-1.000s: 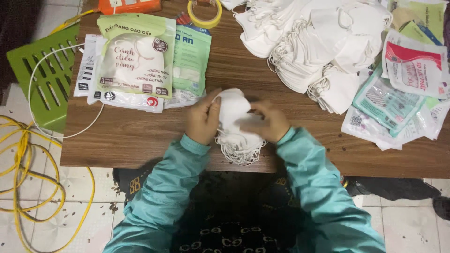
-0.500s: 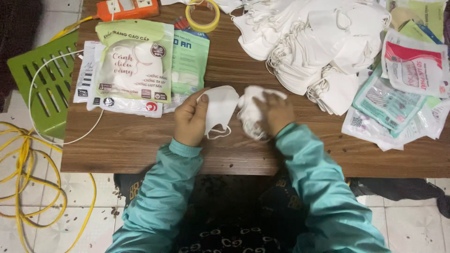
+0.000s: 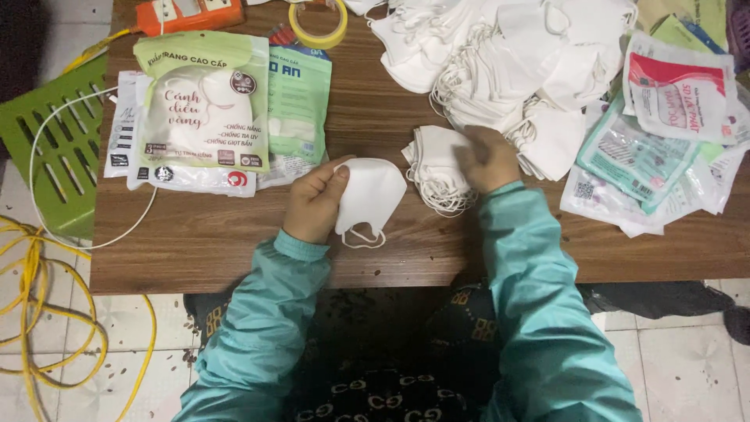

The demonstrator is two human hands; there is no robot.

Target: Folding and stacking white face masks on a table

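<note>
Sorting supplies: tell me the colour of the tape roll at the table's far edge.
Yellow; the tape roll shows in the head view.

Looking down on a dark brown wooden worktop (image 3: pixel 234 250), its grain running left to right and its near edge cutting straight across the view. Below it, pale floor tiles (image 3: pixel 687 367) with grey grout lines, speckled with small dark crumbs. On the left, a green slatted plastic panel (image 3: pixel 47 148) sits beside the worktop's edge, and yellow cable (image 3: pixel 31 312) loops loosely over the tiles. A thin white cord (image 3: pixel 39 148) curls across the green panel. Light is soft, even and dim.
</note>
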